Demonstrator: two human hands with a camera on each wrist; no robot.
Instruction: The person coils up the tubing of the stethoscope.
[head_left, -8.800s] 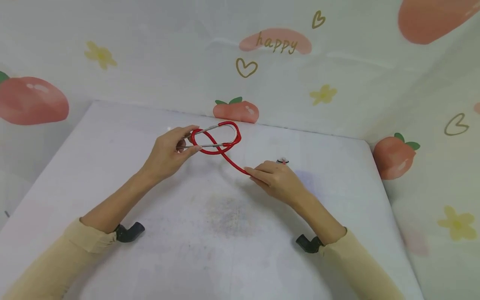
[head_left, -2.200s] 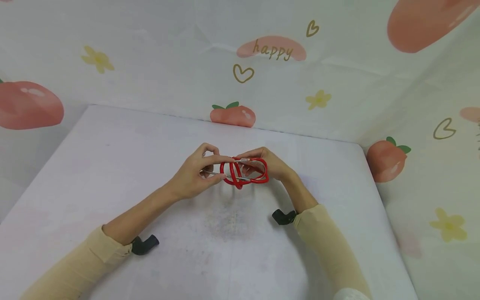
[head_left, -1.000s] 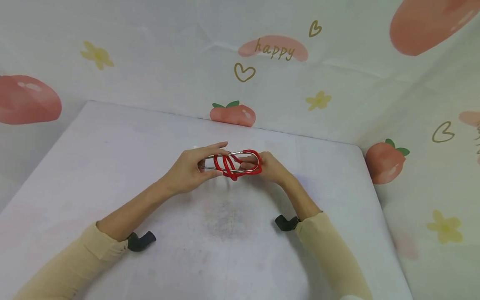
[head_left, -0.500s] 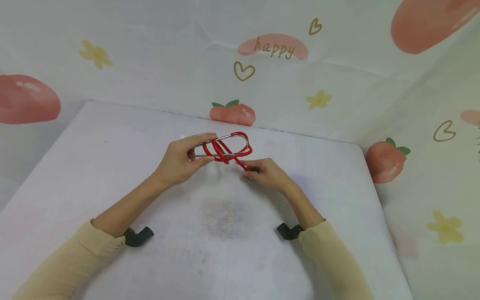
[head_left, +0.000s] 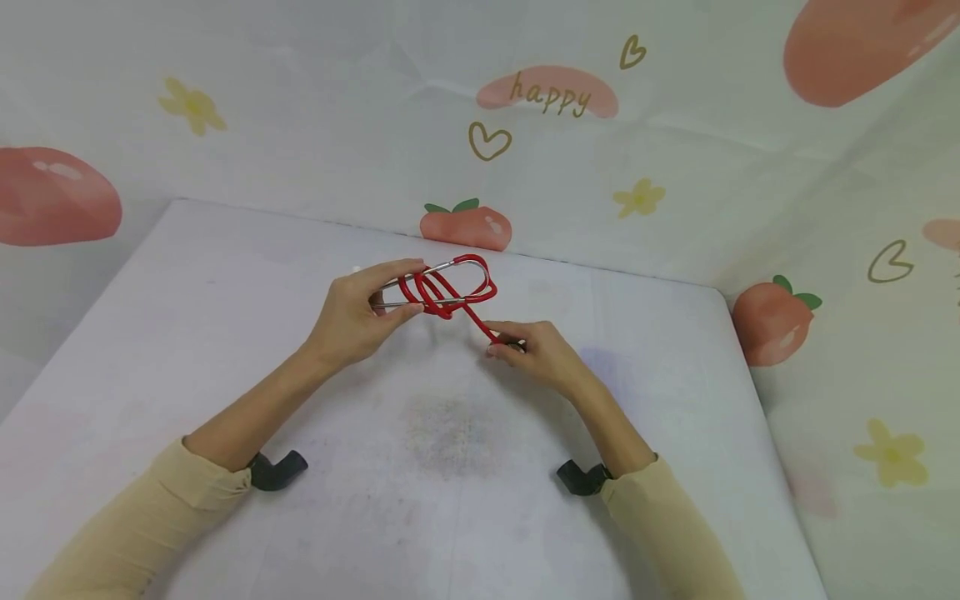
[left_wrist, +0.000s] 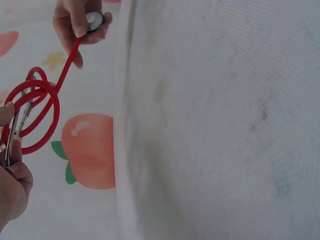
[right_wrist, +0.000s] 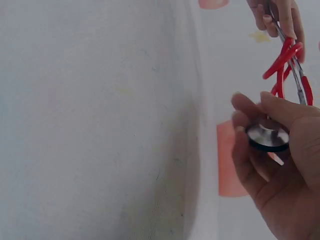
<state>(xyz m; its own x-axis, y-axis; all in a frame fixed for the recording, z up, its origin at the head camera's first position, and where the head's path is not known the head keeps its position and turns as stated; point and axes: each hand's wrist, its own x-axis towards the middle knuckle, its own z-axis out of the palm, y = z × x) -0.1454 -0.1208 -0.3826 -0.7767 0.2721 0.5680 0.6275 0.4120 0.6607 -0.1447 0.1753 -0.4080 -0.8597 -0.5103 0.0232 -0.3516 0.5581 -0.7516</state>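
A stethoscope with red tubing (head_left: 477, 318) is held up above the table between both hands. My left hand (head_left: 347, 321) grips its metal ear tubes (head_left: 442, 267), thumb below and fingers above. The tubing winds around these ear tubes in loops, clearest in the left wrist view, where a red loop (left_wrist: 56, 115) stands out. My right hand (head_left: 547, 354) pinches the tubing's free end close to the round chest piece (right_wrist: 268, 137). In the right wrist view that silver, dark-rimmed chest piece lies within the curled fingers. The earpieces are mostly hidden by the left hand.
A white table (head_left: 450, 533) with grey smudges spreads below the hands. Behind and to the right hangs a pale curtain (head_left: 360, 125) printed with peaches, flowers and hearts. Black bent pieces (head_left: 279, 471) stick out at both cuffs.
The tubing ran out in a longer stretch to the right hand earlier; more of it is now wound round the ear tubes. Lately the right hand came out from behind the loops, drawing the end rightward.
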